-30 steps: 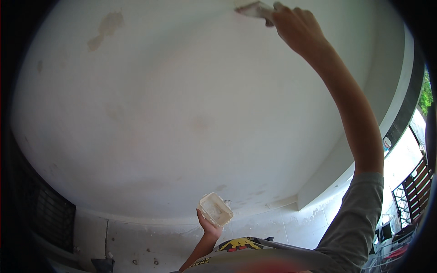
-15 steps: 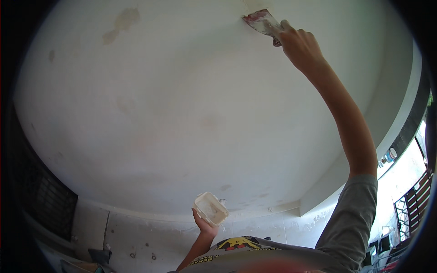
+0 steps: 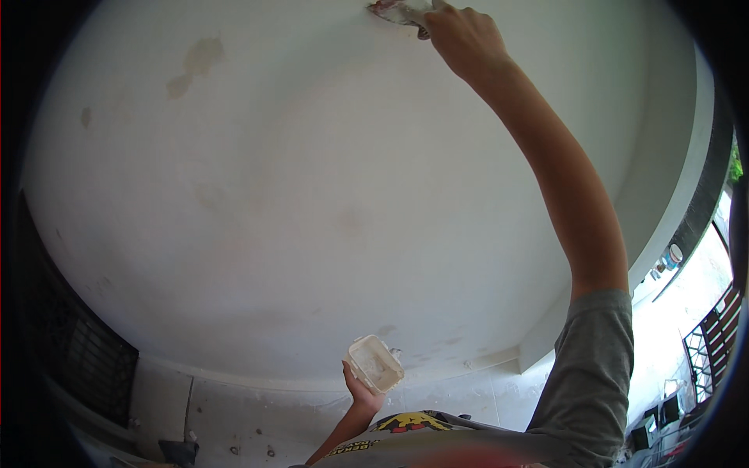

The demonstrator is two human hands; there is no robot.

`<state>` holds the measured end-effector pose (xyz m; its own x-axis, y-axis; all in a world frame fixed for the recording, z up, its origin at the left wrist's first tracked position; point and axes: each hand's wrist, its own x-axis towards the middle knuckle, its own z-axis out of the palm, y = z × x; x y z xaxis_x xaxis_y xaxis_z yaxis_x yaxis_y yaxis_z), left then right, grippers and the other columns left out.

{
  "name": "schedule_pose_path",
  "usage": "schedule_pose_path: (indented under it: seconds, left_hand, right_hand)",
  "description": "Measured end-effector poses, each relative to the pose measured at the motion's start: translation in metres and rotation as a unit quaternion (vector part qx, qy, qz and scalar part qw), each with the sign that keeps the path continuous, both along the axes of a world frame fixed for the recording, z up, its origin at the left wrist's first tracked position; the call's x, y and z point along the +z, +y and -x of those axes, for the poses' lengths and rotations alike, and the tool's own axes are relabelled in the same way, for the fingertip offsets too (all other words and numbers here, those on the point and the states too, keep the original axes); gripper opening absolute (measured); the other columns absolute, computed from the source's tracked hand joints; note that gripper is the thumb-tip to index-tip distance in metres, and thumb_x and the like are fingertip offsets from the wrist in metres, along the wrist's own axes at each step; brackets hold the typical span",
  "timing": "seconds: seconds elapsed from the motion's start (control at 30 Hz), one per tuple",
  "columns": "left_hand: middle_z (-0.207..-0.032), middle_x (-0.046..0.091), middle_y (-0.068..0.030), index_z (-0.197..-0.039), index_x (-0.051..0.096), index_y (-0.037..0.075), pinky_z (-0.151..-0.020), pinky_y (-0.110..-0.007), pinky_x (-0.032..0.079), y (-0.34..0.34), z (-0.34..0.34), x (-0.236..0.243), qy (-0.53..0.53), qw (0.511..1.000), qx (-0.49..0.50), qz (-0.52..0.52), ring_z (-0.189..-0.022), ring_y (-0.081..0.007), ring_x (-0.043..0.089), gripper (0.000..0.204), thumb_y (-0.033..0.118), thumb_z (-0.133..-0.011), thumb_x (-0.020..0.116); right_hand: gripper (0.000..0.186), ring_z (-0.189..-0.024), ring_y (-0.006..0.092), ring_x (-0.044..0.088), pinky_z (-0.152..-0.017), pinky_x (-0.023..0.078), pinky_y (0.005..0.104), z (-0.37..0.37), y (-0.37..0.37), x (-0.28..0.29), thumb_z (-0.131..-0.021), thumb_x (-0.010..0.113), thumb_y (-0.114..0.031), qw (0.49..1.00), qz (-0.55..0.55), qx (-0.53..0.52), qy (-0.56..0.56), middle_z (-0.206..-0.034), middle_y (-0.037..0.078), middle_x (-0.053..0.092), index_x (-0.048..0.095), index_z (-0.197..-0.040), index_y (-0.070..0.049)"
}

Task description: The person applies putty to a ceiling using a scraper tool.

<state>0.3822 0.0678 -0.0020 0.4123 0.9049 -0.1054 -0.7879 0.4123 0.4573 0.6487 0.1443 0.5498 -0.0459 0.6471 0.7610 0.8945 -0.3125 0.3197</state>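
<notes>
Up near the top: scraper in the right hand

Way up by the top edge of the view, the scraper sits flat-ish over a big white wall, though I can't tell if the blade is really touching it. Blade's smeared whitish with some reddish staining. The right hand is clamped around its handle, arm stretched up and bent over to the left, grey sleeve below the elbow.

Down low, well apart from that, the left hand has hold of a cream tub, thumb along its left side, other fingers mostly hidden. The tub's tilted so you can see inside, and there's some whitish stuff in the bottom. Just below it is a printed shirt in grey, yellow, black and red.

Further out, the wall has brownish patches at upper left and a grey, scuffed lower band. Dark grille off to the left. Over on the right: a small white container, a brown slatted gate and a bit of greenery past it.
</notes>
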Motion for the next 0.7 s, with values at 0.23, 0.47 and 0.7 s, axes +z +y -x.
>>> schedule_pose_path:
  seconds: [0.23, 0.47, 0.7]
  left_hand:
    - [-0.139, 0.050, -0.0121, -0.146, 0.039, 0.017, -0.106, -0.053, 0.040, 0.003, 0.003, 0.001, -0.005, 1.000, 0.026, 0.010, -0.128, -0.0352, 0.049, 0.074, 0.069, -0.094, 0.032]
    - [-0.138, 0.050, -0.0116, -0.146, 0.039, 0.018, -0.106, -0.053, 0.041, 0.001, 0.000, 0.003, 0.001, 1.000, 0.024, 0.012, -0.128, -0.0341, 0.050, 0.075, 0.070, -0.094, 0.032]
    - [-0.140, 0.050, -0.0118, -0.147, 0.039, 0.017, -0.107, -0.053, 0.040, 0.003, 0.004, -0.005, 0.010, 1.000, 0.005, 0.008, -0.129, -0.0330, 0.049, 0.075, 0.070, -0.094, 0.032]
  right_hand:
    - [0.017, -0.079, 0.0306, 0.070, -0.068, 0.058, 0.0420, -0.009, -0.031, -0.030, -0.089, 0.057, -0.002, 0.998, -0.014, 0.012, -0.060, -0.098, 0.013, 0.067, 0.071, -0.097, -0.006]
    - [0.019, -0.084, 0.0294, 0.070, -0.070, 0.060, 0.0396, -0.019, -0.029, -0.011, -0.093, 0.054, -0.006, 0.994, -0.090, 0.058, -0.024, -0.100, 0.018, 0.067, 0.066, -0.108, -0.003]
    - [0.017, -0.086, 0.0236, 0.071, -0.069, 0.061, 0.0354, 0.010, -0.003, 0.011, -0.098, 0.055, -0.010, 0.990, -0.107, 0.085, -0.021, -0.110, 0.016, 0.068, 0.068, -0.101, 0.000]
